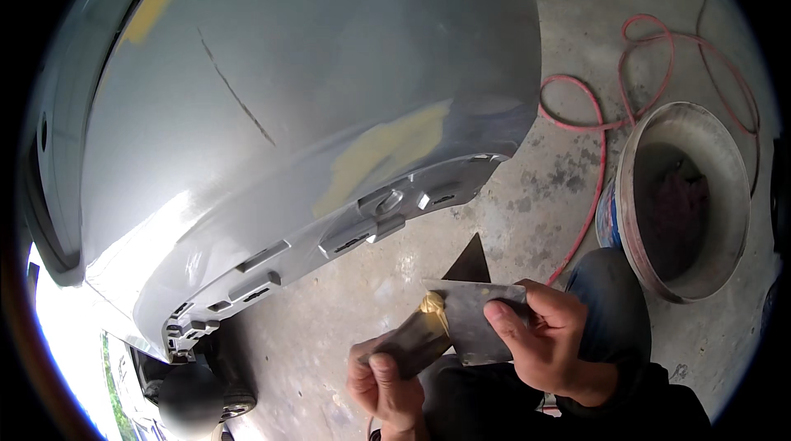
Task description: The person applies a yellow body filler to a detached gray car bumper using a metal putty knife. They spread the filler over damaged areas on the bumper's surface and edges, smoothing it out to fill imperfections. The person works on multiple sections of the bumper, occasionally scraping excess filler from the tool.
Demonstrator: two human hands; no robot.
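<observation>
My left hand (387,383) pinches a dark blade (412,346); my right hand (550,338) grips a grey plate (482,321), yellow paste (432,303) where they meet. Beyond are a bucket (732,194), a silver bumper (288,53) with yellow patches (387,148), and a red hose (603,177).
</observation>
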